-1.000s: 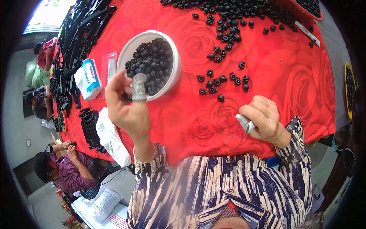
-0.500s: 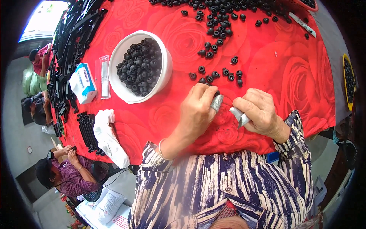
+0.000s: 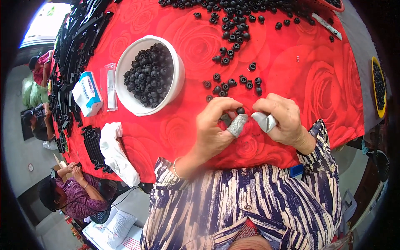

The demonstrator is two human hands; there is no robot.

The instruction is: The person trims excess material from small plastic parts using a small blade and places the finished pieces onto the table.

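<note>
My left hand (image 3: 212,127) pinches a small round black part (image 3: 240,111) between its forefinger and its thumb, which wears a grey wrap (image 3: 237,126). Close beside it, my right hand (image 3: 283,121) is closed, its thumb covered by a pale wrap (image 3: 265,121). Whatever its curled fingers may hold is hidden. Just beyond both hands lie several loose black parts (image 3: 225,87) of the same sort. Left of my hands stands a white bowl (image 3: 180,79) heaped with such black parts (image 3: 150,75).
A red flowered cloth (image 3: 325,100) covers the table. A larger spread of black parts (image 3: 237,18) lies at the far side. Leftward are a tissue pack (image 3: 88,93), a white cloth (image 3: 116,154) and long black strips (image 3: 77,50). A yellow-rimmed basket (image 3: 384,104) stands at right. Other people (image 3: 79,191) sit at left.
My left hand has drawn back slightly toward me and turned, bringing the black part into view at its fingertips. My right hand stays closed, its wrapped thumb turned a little.
</note>
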